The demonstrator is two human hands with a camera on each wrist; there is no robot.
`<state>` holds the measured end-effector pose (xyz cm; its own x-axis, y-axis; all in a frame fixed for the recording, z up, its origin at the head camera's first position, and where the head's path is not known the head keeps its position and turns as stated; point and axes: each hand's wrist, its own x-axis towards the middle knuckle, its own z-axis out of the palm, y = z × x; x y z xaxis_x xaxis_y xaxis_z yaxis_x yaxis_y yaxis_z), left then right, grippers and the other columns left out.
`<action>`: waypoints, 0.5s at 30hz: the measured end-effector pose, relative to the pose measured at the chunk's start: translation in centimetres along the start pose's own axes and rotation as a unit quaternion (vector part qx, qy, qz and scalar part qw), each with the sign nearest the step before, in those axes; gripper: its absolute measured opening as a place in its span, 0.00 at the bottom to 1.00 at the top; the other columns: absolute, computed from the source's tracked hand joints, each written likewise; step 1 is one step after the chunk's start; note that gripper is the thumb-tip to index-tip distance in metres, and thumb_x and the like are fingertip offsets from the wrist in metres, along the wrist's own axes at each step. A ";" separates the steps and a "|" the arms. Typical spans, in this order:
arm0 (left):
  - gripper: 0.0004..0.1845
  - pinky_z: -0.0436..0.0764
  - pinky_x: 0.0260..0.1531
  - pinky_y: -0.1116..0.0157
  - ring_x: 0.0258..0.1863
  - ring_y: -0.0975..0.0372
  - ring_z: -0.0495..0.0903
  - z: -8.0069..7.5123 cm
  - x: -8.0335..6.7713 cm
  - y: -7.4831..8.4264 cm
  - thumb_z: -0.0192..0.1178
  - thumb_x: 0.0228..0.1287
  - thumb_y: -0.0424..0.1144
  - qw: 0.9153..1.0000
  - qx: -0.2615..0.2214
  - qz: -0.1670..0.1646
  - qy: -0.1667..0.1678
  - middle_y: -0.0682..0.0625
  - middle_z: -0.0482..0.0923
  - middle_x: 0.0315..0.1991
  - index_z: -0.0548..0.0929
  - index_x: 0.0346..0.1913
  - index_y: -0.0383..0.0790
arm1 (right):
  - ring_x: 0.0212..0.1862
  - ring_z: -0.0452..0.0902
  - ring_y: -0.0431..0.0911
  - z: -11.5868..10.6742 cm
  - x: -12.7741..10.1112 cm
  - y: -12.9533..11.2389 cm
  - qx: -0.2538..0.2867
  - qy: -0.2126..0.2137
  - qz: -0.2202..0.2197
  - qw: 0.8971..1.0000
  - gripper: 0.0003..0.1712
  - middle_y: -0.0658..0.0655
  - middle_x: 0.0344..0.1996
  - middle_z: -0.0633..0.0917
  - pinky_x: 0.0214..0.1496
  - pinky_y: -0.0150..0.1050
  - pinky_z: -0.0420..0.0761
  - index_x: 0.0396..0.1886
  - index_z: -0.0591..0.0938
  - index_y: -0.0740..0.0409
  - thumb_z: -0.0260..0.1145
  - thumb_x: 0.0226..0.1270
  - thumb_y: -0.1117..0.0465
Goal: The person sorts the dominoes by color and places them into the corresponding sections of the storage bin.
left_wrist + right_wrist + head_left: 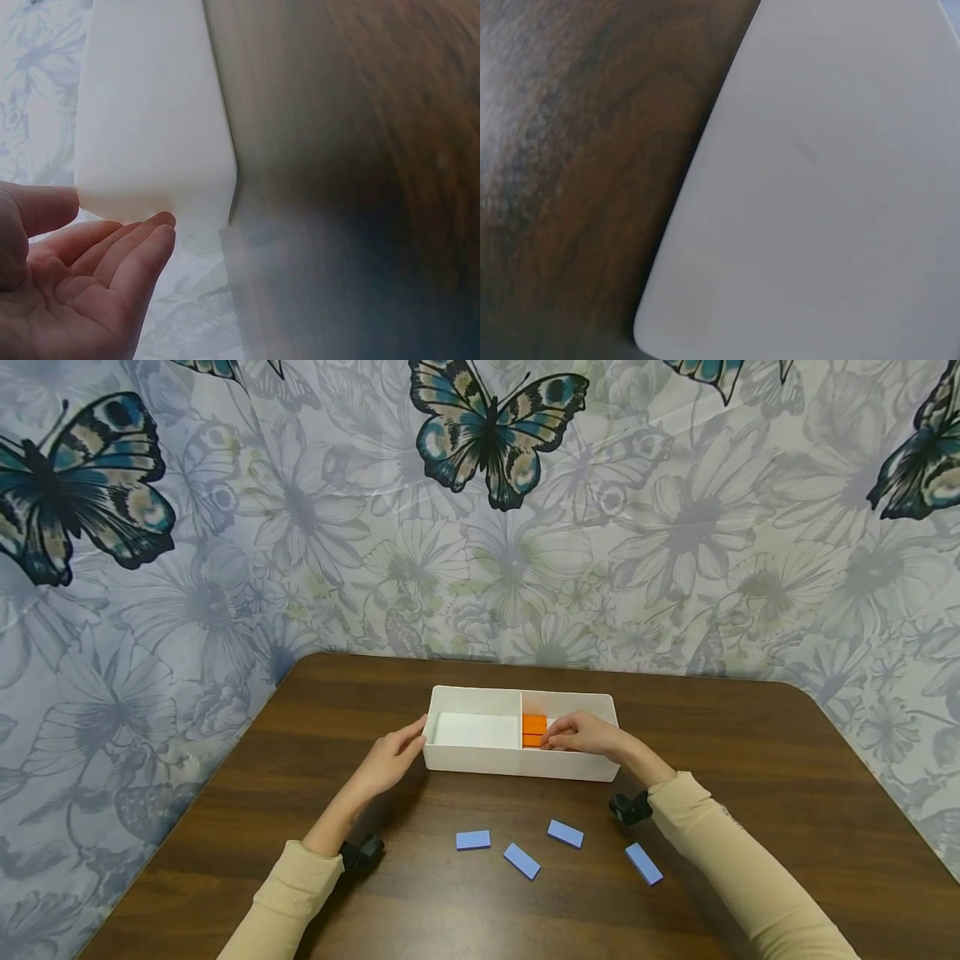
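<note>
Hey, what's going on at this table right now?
A person is working at a white tray with two compartments on a brown table. The right hand is inside the right compartment, fingers on the orange blocks stacked there against the divider. The left hand rests with straight fingers against the tray's left end. The left compartment shows only its white floor. Four blue blocks lie loose on the table in front of the tray, untouched.
</note>
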<state>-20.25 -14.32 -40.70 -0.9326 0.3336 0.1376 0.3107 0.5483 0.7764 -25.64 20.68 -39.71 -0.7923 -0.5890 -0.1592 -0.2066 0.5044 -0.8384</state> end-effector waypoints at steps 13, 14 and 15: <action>0.25 0.65 0.57 0.49 0.62 0.46 0.63 0.0 0.0 0.1 0.46 0.73 0.34 1.000 -0.004 0.003 0.000 0.36 0.61 0.65 0.60 0.68 0.27 | 0.35 0.71 0.42 0.0 0.2 0.1 -0.017 -0.010 -0.004 1.000 0.11 0.56 0.36 0.84 0.39 0.35 0.73 0.41 0.83 0.70 0.58 0.68 0.67; 0.25 0.65 0.57 0.49 0.62 0.46 0.63 0.0 0.0 0.1 0.46 0.73 0.34 1.000 -0.004 0.004 -0.001 0.36 0.61 0.65 0.60 0.68 0.27 | 0.35 0.70 0.42 0.0 0.2 0.0 -0.019 -0.010 -0.002 1.000 0.11 0.56 0.36 0.84 0.39 0.36 0.73 0.41 0.83 0.70 0.57 0.68 0.67; 0.25 0.65 0.57 0.49 0.62 0.46 0.63 0.0 0.0 0.1 0.46 0.73 0.34 1.000 -0.004 0.004 0.000 0.36 0.61 0.65 0.60 0.68 0.27 | 0.35 0.71 0.42 0.0 0.2 0.0 -0.020 -0.010 0.000 1.000 0.11 0.56 0.37 0.84 0.39 0.36 0.73 0.41 0.84 0.70 0.57 0.68 0.67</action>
<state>-20.19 -14.30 -40.66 -0.9302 0.3383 0.1428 0.3160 0.5396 0.7804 -25.81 20.54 -39.79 -0.7808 -0.6016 -0.1689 -0.2305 0.5286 -0.8170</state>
